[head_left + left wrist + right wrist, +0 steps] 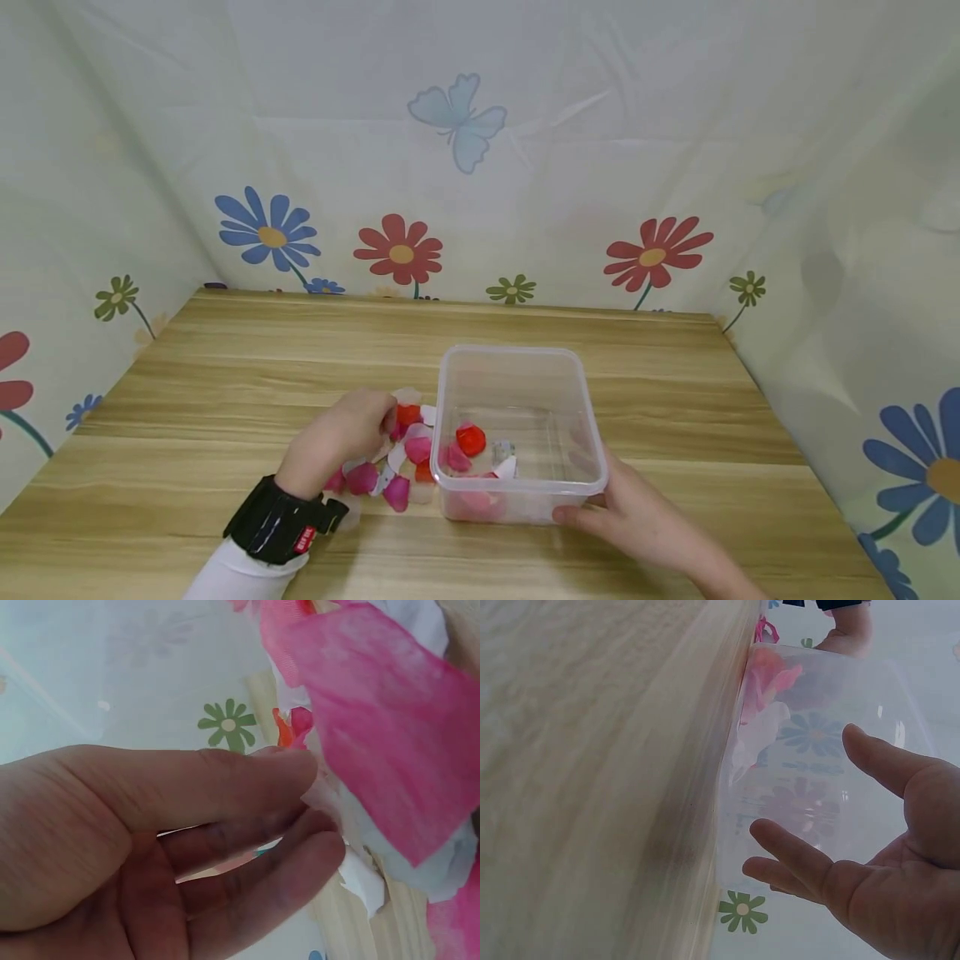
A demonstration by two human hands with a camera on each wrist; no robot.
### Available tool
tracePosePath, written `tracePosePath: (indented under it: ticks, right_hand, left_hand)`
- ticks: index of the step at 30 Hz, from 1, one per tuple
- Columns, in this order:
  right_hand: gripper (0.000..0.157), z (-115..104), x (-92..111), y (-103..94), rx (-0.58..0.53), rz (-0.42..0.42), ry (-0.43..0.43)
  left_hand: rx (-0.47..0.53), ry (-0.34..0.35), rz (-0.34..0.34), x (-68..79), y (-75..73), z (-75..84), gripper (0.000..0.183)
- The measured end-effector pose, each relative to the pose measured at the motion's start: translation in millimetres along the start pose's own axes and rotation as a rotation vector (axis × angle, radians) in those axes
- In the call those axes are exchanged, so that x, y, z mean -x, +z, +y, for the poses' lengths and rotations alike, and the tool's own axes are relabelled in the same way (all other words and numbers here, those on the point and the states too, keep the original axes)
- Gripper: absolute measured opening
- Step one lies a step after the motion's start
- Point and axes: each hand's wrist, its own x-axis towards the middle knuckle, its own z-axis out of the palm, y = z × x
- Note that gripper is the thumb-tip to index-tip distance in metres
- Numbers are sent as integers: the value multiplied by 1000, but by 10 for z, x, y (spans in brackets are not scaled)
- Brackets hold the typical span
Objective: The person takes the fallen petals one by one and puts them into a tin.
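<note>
My left hand point(348, 429) is over a loose pile of petals point(417, 450) in pink, red and white. Its thumb and fingertips pinch a pale pink petal point(326, 796) in the left wrist view, beside a large bright pink petal point(390, 727). Just right of the pile stands a clear plastic container point(525, 375), upright and without a lid. Inside it lie a red petal point(471, 440) and several pink and white ones, mostly toward the left. My right hand point(637, 517) rests at its near right corner, fingers extended and spread along the wall in the right wrist view.
The wood-grain table point(315, 346) reaches back to a white cloth backdrop point(555, 192) printed with flowers and a butterfly. Similar cloth hangs at both sides. A black strap point(273, 521) circles the left wrist.
</note>
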Motion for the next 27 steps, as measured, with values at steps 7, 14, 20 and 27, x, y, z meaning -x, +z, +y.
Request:
tracePosePath:
  ticks: [7,14,20,27]
  right_hand:
    - [75,-1,-1,3,1,3,10]
    - [75,5,0,5,-16,4,13]
    - [79,2,2,0,-20,2,14]
    - [79,0,6,0,-34,-3,9]
  left_hand:
    - [23,-5,42,0,-35,24,18]
    - [64,-19,62,18,-70,28,12]
    - [69,11,103,59,-141,38,11]
    - [50,40,149,81,-208,54,10]
